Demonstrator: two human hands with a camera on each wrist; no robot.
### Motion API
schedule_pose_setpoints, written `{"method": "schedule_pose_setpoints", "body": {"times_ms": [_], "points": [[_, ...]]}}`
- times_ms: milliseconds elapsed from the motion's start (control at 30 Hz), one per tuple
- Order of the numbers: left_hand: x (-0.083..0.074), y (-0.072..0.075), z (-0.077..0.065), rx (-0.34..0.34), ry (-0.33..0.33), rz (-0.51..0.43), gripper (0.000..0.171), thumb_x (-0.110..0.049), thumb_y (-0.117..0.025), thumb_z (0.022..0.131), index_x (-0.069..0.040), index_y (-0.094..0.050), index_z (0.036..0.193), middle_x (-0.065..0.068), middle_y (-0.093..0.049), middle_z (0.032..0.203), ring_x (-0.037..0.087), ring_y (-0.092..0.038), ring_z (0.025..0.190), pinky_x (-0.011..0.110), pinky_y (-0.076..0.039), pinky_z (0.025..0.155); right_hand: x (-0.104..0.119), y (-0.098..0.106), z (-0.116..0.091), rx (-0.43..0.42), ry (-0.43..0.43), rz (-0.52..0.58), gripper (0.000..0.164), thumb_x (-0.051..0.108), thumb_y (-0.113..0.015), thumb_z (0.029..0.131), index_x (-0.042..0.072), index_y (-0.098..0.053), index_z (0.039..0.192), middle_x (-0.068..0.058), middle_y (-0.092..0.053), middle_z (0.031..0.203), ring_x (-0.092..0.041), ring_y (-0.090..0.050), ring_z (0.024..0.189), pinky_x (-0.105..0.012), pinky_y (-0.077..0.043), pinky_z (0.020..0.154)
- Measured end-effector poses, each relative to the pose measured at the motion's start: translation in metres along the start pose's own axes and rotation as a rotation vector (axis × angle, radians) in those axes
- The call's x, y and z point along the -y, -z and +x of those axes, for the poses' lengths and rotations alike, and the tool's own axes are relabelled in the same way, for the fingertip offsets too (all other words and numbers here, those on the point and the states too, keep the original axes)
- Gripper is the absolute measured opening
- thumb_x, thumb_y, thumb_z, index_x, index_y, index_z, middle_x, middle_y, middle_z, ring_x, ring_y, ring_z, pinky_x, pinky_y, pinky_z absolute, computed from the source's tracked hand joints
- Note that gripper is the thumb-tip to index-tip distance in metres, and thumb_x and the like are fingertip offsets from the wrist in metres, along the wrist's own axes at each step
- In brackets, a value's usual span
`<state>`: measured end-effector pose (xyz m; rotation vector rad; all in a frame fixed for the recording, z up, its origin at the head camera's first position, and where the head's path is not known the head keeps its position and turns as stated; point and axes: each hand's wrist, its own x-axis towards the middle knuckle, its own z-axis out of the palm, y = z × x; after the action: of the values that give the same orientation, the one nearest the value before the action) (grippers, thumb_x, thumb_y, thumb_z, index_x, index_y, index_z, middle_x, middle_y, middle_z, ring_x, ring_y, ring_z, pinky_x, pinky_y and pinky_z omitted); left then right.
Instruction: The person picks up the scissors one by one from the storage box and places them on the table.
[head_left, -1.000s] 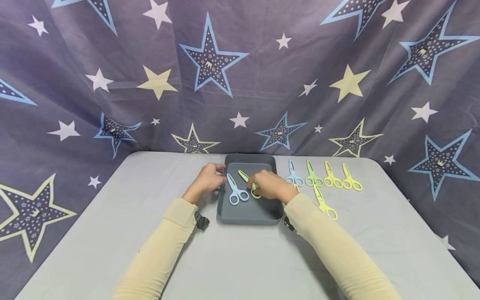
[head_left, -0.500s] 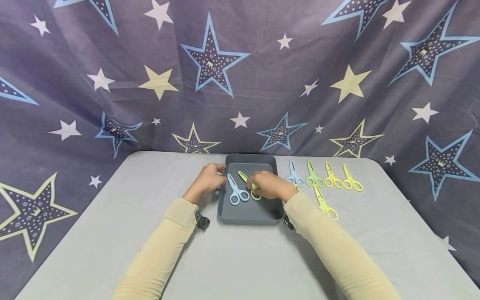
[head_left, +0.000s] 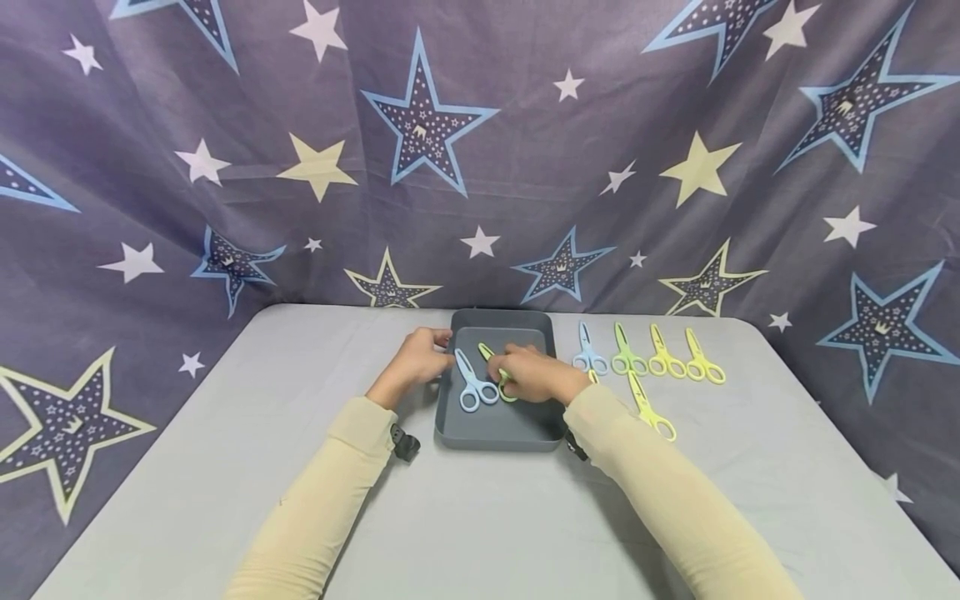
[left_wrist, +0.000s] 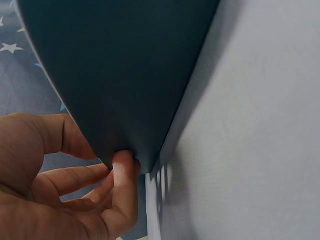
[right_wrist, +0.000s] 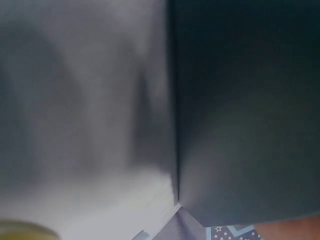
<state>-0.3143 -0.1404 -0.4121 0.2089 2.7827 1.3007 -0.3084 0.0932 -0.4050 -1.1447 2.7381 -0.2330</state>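
Note:
My left hand (head_left: 417, 357) holds the left wall of a dark grey tray (head_left: 498, 439). The left wrist view shows a digit going behind the rim and a fingertip (left_wrist: 122, 167) against the outer wall. Inside the tray, the right hand (head_left: 531, 372) grips green scissors (head_left: 487, 352) by the handle area, which the fingers partly cover. Their blades point away and slightly left. Light blue scissors (head_left: 471, 380) lie just left of them on the tray floor. The tray's outer wall (right_wrist: 250, 125) fills much of the right wrist view, with only a sliver of hand showing.
Right of the tray, a row of scissors lies on the grey table (head_left: 480, 517): blue (head_left: 590, 361), green (head_left: 628, 363) and two yellow pairs (head_left: 666, 364). Nearer lies another yellow pair (head_left: 648, 410), with one more partly hidden by the right arm. A starred curtain (head_left: 495, 150) hangs behind.
The right hand has shifted slightly left inside the tray, bringing the green scissors' handles closer to the blue pair. The left hand and the tray have stayed in place.

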Motion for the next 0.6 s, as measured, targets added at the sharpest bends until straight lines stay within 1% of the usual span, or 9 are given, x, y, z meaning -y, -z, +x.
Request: {"method": "schedule_pose_setpoints", "body": {"times_ms": [100, 333, 600], "points": [[0.0, -0.0003, -0.0002, -0.001, -0.001, -0.002, 0.065, -0.004, -0.067, 0.08, 0.006, -0.055, 0.143, 0.024, -0.064, 0.131, 0.037, -0.059, 0.122, 0.048, -0.047, 0.106, 0.0008, -0.0001, 0.0, 0.002, 0.007, -0.009, 0.018, 0.012, -0.071, 0.092, 0.019, -0.064, 0.107, -0.002, -0.055, 0.104, -0.022, -0.053, 0.095, -0.045, -0.045, 0.092], [0.0003, -0.0004, 0.0002, -0.005, -0.003, -0.004, 0.065, -0.005, -0.068, 0.08, 0.006, -0.055, 0.143, 0.024, -0.064, 0.131, 0.037, -0.059, 0.122, 0.047, -0.047, 0.106, 0.0021, 0.0006, -0.0005, 0.022, 0.004, -0.027, 0.019, 0.013, -0.069, 0.094, 0.02, -0.063, 0.109, -0.001, -0.054, 0.104, -0.019, -0.051, 0.095, -0.044, -0.044, 0.095], [-0.0006, 0.0002, 0.0011, 0.001, -0.007, 0.003, 0.065, -0.005, -0.068, 0.08, 0.007, -0.054, 0.143, 0.024, -0.064, 0.131, 0.037, -0.059, 0.121, 0.047, -0.048, 0.105, -0.0019, -0.0027, 0.0014, 0.024, 0.0, -0.039, 0.019, 0.015, -0.068, 0.094, 0.023, -0.063, 0.111, 0.001, -0.053, 0.104, -0.017, -0.051, 0.095, -0.042, -0.044, 0.097]]}}
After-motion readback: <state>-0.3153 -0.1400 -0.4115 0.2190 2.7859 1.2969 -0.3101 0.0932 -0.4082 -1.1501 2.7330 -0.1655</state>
